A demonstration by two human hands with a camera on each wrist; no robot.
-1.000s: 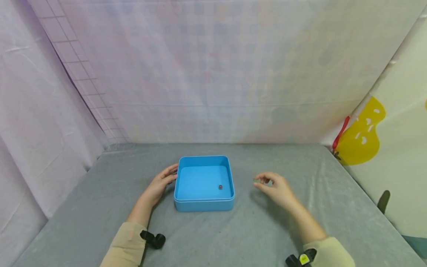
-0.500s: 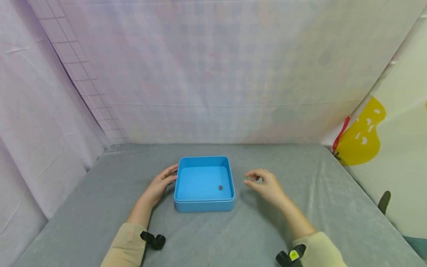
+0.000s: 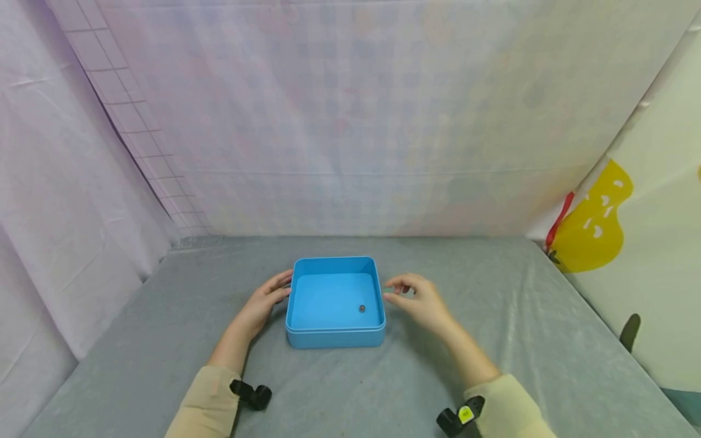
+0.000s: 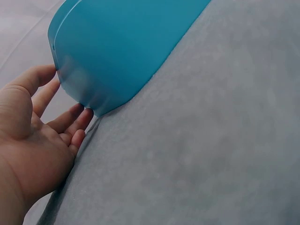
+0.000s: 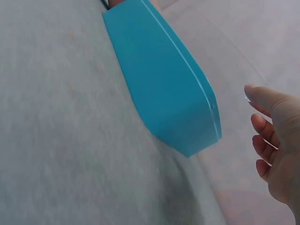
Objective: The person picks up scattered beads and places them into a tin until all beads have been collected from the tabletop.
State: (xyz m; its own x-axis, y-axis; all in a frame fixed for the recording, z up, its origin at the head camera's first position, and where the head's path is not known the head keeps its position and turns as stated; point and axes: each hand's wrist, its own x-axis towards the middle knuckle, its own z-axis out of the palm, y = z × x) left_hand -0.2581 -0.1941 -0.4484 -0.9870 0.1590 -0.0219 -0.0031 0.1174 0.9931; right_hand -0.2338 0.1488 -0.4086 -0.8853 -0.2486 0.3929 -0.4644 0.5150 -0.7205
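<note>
A square blue box (image 3: pixel 335 339), open at the top, stands on the cloth. One small reddish-brown ball (image 3: pixel 362 308) lies inside it, near the front right corner. My left hand (image 3: pixel 261 306) rests its fingertips against the box's left side, fingers fairly straight, as the left wrist view also shows. Just off the right rim, my right hand (image 3: pixel 420 300) pinches a small greenish marble-like object (image 3: pixel 387 291) between thumb and forefinger. In the right wrist view only a tiny glint shows at the fingertips, and the other fingers are loosely curled.
Grey cloth (image 3: pixel 350 395) covers the table. A pale checked curtain (image 3: pixel 350 121) hangs behind, with white cloth (image 3: pixel 66 182) on the left and a printed sheet (image 3: pixel 646 274) on the right. Black cameras (image 3: pixel 255 395) sit on both sleeves.
My right hand has moved left, with the small greenish marble-like object, up to the box's right rim. My left hand, the box and the brown ball have stayed put.
</note>
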